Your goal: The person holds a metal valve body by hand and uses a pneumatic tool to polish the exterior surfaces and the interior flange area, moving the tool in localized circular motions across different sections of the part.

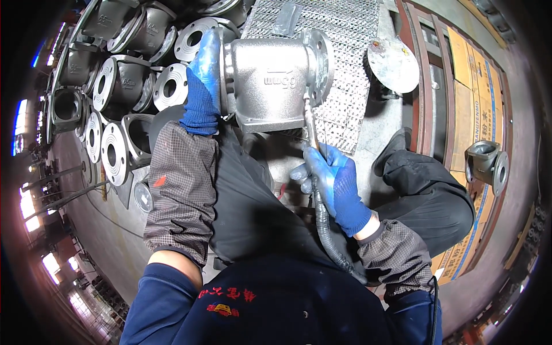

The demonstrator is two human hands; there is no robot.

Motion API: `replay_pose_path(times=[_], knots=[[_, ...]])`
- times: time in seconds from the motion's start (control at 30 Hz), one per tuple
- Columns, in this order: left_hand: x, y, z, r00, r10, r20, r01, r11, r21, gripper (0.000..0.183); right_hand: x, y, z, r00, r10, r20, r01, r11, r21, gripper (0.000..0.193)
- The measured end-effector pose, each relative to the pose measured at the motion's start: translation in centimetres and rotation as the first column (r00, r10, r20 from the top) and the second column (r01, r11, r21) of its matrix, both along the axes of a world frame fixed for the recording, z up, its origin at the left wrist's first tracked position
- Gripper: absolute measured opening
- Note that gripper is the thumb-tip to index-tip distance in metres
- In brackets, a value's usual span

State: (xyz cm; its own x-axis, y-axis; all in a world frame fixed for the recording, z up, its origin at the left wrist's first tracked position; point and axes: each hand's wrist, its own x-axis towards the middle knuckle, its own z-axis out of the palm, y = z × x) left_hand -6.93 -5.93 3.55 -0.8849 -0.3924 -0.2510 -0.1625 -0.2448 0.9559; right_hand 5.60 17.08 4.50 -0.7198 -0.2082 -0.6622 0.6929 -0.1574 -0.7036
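Observation:
A grey cast-metal valve body (267, 80), flanged at both ends, lies sideways in front of me over a textured metal surface. My left hand (206, 77), in a blue coated glove, is closed on its left flange, with some fingers hidden behind the rim. My right hand (330, 181), also gloved in blue, grips a slim handheld grinder (311, 126) with a black ribbed hose (325, 230). The tool's tip meets the valve body at the inner side of the right flange (322, 63). The hose runs down toward my lap.
Several similar valve castings (123, 83) are stacked at my left. The textured metal surface (351, 69) extends behind the work, with a round pale disc (394, 64) beside it. At right, another casting (486, 164) sits on flattened cardboard (474, 115) next to brown metal rails.

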Motion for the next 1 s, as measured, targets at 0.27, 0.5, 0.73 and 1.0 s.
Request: replay_pose_path(times=[0.27, 0.5, 0.73, 1.0], knots=[[0.2, -1.3, -1.5, 0.944, -0.208, -0.256, 0.085, 0.904, -0.419, 0.044, -0.2, -0.1, 1.2, 0.994, 0.105, -0.038, -0.106, 0.994, -0.03, 0.03], [-0.2, -1.5, -2.4, 0.943, -0.22, -0.249, 0.122, 0.927, -0.355, 0.043, -2.0, 2.3, 2.1, 0.984, 0.008, -0.178, 0.004, 0.998, 0.069, 0.031], [1.0, -0.5, -2.0, 0.857, -0.274, -0.436, 0.076, 0.905, -0.419, 0.045, -3.1, 3.4, 3.5, 0.971, 0.004, -0.24, 0.028, 0.991, 0.129, 0.035], [2.1, 0.3, 0.4, 0.911, -0.272, -0.309, 0.154, 0.921, -0.358, 0.064, -3.6, 4.6, 3.9, 0.954, -0.022, -0.299, 0.083, 0.977, 0.195, 0.044]])
